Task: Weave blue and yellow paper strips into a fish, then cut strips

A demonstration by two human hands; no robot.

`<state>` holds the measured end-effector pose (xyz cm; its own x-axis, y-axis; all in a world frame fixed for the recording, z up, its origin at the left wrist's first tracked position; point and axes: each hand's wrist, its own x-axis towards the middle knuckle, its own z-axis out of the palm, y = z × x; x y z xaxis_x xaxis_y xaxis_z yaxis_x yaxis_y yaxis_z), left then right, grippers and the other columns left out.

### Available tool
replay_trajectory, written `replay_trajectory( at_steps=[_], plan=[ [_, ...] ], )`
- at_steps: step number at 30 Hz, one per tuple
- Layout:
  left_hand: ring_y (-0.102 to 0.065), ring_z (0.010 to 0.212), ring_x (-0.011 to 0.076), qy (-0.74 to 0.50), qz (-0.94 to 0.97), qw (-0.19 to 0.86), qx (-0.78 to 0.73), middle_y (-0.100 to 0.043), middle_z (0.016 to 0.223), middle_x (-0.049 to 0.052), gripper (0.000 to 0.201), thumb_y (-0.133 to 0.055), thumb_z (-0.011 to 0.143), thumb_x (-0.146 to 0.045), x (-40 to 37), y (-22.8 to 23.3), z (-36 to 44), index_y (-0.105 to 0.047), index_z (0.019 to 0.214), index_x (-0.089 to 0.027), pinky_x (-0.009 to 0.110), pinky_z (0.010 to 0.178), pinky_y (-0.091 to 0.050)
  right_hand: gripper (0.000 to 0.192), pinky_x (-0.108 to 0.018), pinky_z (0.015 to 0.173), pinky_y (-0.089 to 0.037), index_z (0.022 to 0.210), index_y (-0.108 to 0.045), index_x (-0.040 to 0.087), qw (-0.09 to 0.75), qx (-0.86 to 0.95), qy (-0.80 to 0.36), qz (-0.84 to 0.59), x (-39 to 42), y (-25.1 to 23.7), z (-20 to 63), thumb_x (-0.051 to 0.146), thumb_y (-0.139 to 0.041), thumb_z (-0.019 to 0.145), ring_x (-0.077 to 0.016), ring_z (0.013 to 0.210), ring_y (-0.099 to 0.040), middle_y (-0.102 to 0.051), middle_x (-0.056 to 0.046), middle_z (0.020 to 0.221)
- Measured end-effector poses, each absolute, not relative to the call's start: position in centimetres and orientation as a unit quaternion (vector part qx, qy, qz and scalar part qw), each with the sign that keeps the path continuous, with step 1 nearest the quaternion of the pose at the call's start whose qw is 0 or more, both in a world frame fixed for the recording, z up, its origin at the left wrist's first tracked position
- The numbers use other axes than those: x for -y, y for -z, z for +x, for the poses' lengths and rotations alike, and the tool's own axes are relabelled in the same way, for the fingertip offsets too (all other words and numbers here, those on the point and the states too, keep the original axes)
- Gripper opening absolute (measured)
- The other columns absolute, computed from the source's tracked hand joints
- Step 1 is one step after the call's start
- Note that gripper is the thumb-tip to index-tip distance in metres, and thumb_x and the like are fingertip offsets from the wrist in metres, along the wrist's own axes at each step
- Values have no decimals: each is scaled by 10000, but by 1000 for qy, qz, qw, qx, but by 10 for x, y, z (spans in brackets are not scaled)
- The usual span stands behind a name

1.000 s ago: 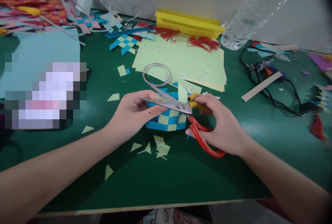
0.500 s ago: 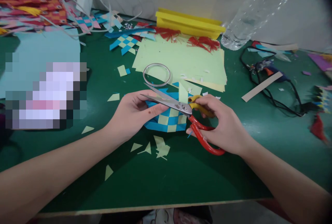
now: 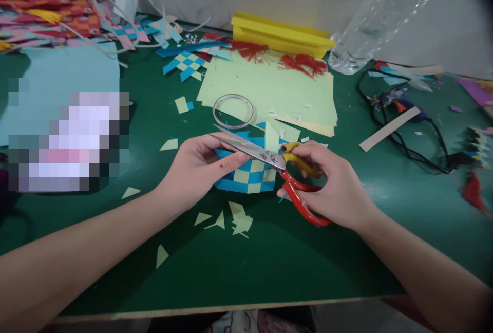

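Note:
Between thumb and fingers, my left hand [image 3: 206, 166] grips a woven paper piece [image 3: 252, 176] checked in blue and pale green. A pale green strip stands up from its right part. My right hand [image 3: 335, 181] is closed on scissors [image 3: 279, 163] with one yellow and one red handle. Their blades point left across the top of the woven paper, close to my left thumb, and are nearly together. Part of the woven piece is hidden under the blades and my left fingers. Several pale green offcuts [image 3: 239, 218] lie just below on the green table.
A roll of tape [image 3: 233, 111] lies beyond the woven piece, beside stacked pale green sheets [image 3: 265, 81] with red tassels. Behind stand a folded yellow paper strip [image 3: 283, 35] and a plastic bottle [image 3: 370, 24]. To the right is a black cord [image 3: 404, 140]; at left, a blurred-out phone-like object [image 3: 73, 140].
The scissor blades have come closer together, and the handles have shifted slightly. The woven paper has moved a little, while my left hand stays nearly in place.

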<state>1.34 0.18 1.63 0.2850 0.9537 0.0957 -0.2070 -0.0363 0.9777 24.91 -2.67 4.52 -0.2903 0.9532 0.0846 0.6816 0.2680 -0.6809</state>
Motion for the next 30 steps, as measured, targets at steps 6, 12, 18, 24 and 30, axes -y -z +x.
replay_trajectory(
  at_steps=[6,12,18,24,30],
  plan=[
    [-704,830,144,-486,521,584,-389,-747,872,-15,140,-818,747,-334,-1,-14,15,-746,787,-222,232,747,-601,391,-341,749,-554,1007,-611,225,258,743,-290,-545,27,-45,249,320,-788,671,-219,901,-639,-660,-56,1045],
    [-714,685,155,-446,497,608,-430,-749,828,18,197,-808,758,-358,0,-13,12,-710,822,-199,237,614,-618,390,-343,688,-552,947,-591,234,296,708,-295,-570,26,-47,249,378,-818,665,-200,798,-629,-665,-35,933],
    [-711,717,149,-470,496,584,-438,-750,883,9,185,-790,781,-337,-1,-11,10,-672,829,-204,219,598,-603,432,-352,645,-551,953,-567,250,324,679,-305,-584,26,-45,251,439,-825,663,-192,744,-618,-639,-15,858],
    [-683,696,142,-480,527,534,-454,-734,871,19,187,-772,794,-364,-1,-10,11,-692,855,-206,216,563,-572,474,-386,659,-555,1033,-532,278,378,668,-281,-576,19,-42,259,417,-814,679,-205,754,-603,-593,-23,882],
    [-684,876,164,-482,660,369,-442,-731,948,7,39,-698,851,-241,2,-22,8,-715,886,-239,270,749,-572,554,-446,678,-568,1126,-540,262,369,656,-168,-637,-5,-36,288,413,-804,663,-236,782,-621,-641,-68,1030]
  ],
)
